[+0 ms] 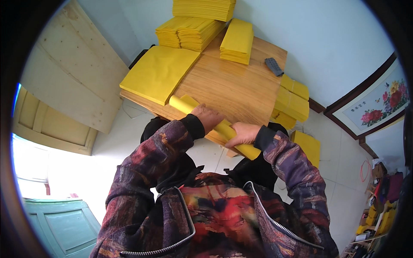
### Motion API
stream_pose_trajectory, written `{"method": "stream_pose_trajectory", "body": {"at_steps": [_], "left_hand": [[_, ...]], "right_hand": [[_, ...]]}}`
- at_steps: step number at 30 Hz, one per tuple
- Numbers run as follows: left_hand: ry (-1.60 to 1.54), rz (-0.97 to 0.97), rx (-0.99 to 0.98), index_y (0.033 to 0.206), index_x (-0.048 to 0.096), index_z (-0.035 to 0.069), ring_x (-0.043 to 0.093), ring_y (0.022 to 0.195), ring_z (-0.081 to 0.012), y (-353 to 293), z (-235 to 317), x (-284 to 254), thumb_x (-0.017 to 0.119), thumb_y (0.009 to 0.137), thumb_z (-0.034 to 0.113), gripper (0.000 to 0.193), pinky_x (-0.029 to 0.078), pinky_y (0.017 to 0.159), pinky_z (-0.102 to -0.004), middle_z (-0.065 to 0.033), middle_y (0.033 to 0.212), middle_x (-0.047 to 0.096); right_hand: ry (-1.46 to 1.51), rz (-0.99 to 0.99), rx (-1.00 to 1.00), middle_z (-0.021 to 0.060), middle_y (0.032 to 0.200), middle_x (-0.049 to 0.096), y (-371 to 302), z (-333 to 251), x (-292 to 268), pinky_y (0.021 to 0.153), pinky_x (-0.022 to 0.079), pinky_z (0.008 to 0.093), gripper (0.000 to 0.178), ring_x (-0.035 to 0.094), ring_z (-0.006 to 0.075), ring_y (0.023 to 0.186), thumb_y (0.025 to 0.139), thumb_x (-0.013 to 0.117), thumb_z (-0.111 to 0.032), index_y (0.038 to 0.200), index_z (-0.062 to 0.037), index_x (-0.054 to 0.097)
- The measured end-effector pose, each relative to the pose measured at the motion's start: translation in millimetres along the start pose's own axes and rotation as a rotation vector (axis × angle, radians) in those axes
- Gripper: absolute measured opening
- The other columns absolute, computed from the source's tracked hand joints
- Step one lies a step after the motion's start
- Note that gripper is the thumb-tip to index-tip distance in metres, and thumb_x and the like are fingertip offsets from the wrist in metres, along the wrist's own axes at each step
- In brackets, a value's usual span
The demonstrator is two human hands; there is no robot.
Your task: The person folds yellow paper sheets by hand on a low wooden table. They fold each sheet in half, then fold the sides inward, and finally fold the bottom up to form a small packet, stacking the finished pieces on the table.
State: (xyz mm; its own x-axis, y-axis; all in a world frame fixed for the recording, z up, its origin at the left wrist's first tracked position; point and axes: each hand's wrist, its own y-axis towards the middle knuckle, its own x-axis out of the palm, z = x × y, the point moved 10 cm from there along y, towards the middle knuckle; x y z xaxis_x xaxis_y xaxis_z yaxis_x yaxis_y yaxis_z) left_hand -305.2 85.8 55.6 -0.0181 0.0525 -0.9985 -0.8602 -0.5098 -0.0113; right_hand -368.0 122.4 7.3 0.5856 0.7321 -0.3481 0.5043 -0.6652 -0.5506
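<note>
A sheet of yellow paper (248,150), curled or folded into a long narrow roll, lies slantwise over the near edge of the wooden table (232,86). My left hand (208,117) is closed over the middle of the roll. Further right, my right hand (244,133) grips it near its lower end, thumb stretched along it. The far end of the roll sticks out beyond my left hand, next to a flat stack of yellow sheets (159,71). My left fingertips are hidden behind the paper.
Tied yellow bundles (189,32) and a narrow folded stack (237,41) stand at the back of the table. A dark grey object (274,67) lies at its right edge. More yellow bundles (292,101) sit beyond that edge. A framed flower picture (374,101) leans at right.
</note>
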Motion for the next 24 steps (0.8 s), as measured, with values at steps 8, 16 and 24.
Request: {"method": "stream_pose_trajectory", "body": {"at_steps": [8,16,24], "left_hand": [[-0.185,-0.401,-0.087,0.093,0.061,0.011,0.063,0.088,-0.0337,-2,-16,23,0.069,0.068,0.019,0.027,0.048,0.073,-0.0453,-0.0122,0.086,0.066],[-0.154,-0.443,-0.06,0.089,0.062,0.008,0.064,0.087,-0.032,2,-13,31,0.072,0.066,0.021,0.028,0.049,0.073,-0.044,-0.0122,0.083,0.066],[0.034,-0.237,-0.073,0.095,0.067,0.011,0.064,0.09,-0.0325,7,-16,6,0.076,0.063,0.024,0.036,0.05,0.076,-0.0422,-0.0151,0.086,0.068]], "right_hand": [[-0.796,0.573,-0.089,0.0223,0.079,0.066,-24,-30,-26,0.066,0.051,0.0423,0.04,0.065,0.037,0.073,0.071,0.074,-0.021,0.098,0.0032,0.056],[-0.615,0.386,-0.072,0.0236,0.092,0.066,-15,-14,-20,0.075,0.05,0.0362,0.057,0.065,0.0328,0.082,0.067,0.077,-0.03,0.11,0.0043,0.06],[0.154,-0.032,-0.028,0.0247,0.093,0.065,-16,2,8,0.077,0.049,0.0389,0.059,0.063,0.0351,0.088,0.067,0.077,-0.028,0.113,0.0029,0.056]]}}
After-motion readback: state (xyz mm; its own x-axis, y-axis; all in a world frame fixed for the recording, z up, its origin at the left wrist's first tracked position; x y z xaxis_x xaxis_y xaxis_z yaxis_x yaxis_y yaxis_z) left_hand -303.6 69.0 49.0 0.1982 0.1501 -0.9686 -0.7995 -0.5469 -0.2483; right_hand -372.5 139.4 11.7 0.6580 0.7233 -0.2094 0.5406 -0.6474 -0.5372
